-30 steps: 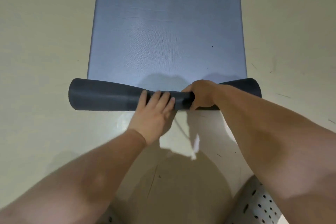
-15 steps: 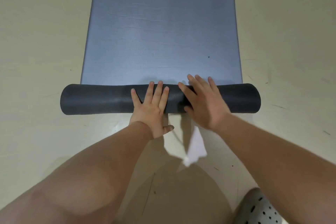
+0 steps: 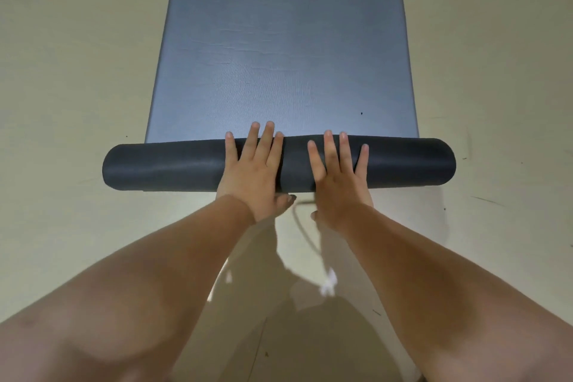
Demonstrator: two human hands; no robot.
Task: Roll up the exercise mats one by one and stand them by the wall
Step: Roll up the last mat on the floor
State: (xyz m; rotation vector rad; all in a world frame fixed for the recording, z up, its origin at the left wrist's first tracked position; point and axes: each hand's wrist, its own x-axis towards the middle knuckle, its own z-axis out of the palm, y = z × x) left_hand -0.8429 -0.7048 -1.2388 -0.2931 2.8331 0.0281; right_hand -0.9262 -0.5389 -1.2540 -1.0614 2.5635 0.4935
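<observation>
Head view, looking down: a blue-grey mat lies flat on the pale floor and stretches away from the person to the top edge of the picture. Its near end is wound into a dark roll that lies crosswise on the floor, sticking out a little past the flat part on both sides. The roll is only partly made, and most of the mat is unrolled beyond it. Both hands rest palm down on the middle of the roll, side by side but apart, with a strip of the dark surface showing between them. The left hand has its fingers straight and slightly fanned. Their tips reach over the far edge of the roll onto the flat mat, and the thumb sits low at the near edge of the roll. The right hand has its fingers straight and spread wider, laid across the top of the roll with the tips at its far edge. Its thumb points inward below the near edge. Neither hand curls round the roll. Both bare forearms reach in from the bottom corners, and their shadows fall on the floor between them.
</observation>
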